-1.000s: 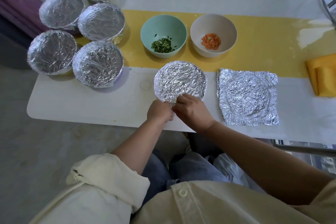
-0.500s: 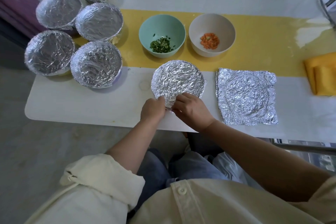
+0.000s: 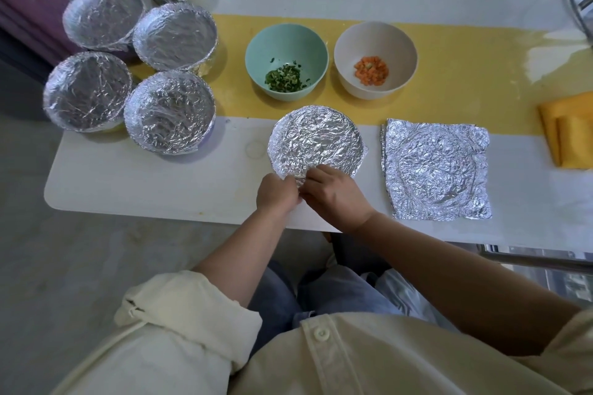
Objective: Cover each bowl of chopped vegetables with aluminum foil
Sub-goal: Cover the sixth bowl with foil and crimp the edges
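Note:
A bowl wrapped in foil (image 3: 316,143) stands near the table's front edge, in the middle. My left hand (image 3: 277,192) and my right hand (image 3: 335,194) both pinch the foil at its near rim, fingers curled against each other. Behind it stand two uncovered bowls: a mint-green bowl (image 3: 287,45) with chopped greens and a beige bowl (image 3: 375,42) with diced carrot. A stack of flat foil sheets (image 3: 436,170) lies to the right of my right hand.
Several foil-covered bowls (image 3: 170,112) cluster at the table's left end. A folded yellow cloth (image 3: 568,131) lies at the right edge. The white table (image 3: 154,183) has a yellow runner across its middle. A radiator stands behind the table.
My left hand slid right along the near rim, back beside the right hand. The right hand stays at the rim, still working the foil. The bowl has not moved.

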`<state>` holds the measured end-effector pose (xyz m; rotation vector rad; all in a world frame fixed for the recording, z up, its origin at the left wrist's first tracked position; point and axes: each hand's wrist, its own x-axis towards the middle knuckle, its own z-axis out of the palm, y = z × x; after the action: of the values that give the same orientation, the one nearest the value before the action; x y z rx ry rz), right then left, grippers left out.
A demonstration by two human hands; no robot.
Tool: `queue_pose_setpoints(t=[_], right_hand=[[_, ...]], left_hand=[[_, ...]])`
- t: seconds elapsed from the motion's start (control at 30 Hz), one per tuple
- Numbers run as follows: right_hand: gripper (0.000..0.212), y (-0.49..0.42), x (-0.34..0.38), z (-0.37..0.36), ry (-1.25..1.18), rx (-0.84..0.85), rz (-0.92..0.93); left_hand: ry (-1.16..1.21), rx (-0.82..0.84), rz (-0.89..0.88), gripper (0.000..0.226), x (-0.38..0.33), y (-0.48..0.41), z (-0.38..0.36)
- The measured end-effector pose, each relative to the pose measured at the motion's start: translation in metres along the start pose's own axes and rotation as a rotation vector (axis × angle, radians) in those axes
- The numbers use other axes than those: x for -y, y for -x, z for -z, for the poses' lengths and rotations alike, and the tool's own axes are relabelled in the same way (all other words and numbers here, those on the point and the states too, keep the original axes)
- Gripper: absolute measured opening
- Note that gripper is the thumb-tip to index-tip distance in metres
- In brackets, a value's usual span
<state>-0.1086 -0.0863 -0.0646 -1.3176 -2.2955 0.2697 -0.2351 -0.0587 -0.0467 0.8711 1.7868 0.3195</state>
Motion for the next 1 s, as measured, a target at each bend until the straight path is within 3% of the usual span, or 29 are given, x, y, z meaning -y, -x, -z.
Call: queue_pose_setpoints(t=[0.13,0.23,0.33,0.47,0.63,1.0], right_hand=[[0.011,0.001,0.0,0.004,-0.01,0.029,0.011],[0.027,0.009,-0.005,0.013,0.001,0.08,-0.002],[0.017,0.008,-0.007,0.014,0.023,0.042,-0.017],[0.022,0.001,-0.006,0.005,0.022,0.021,0.016],[0.024,0.0,-0.005,0.003,0.003,0.023,0.014],[0.015,-0.001,-0.006,0.003,-0.034,0.02,0.021]], left_hand=[[-0.042,-0.001,0.001,0.026,-0.006,-0.005,0.003],[-0.079,0.008,0.001,0.025,-0.01,-0.009,0.011],[-0.119,0.021,-0.02,0.027,-0.014,-0.011,0.015],[-0.01,-0.012,0.009,0.03,-0.01,-0.008,0.015],[0.247,0.145,0.147,0.029,-0.004,0.004,0.0],[0.204,0.184,0.12,0.025,-0.004,0.006,0.001]])
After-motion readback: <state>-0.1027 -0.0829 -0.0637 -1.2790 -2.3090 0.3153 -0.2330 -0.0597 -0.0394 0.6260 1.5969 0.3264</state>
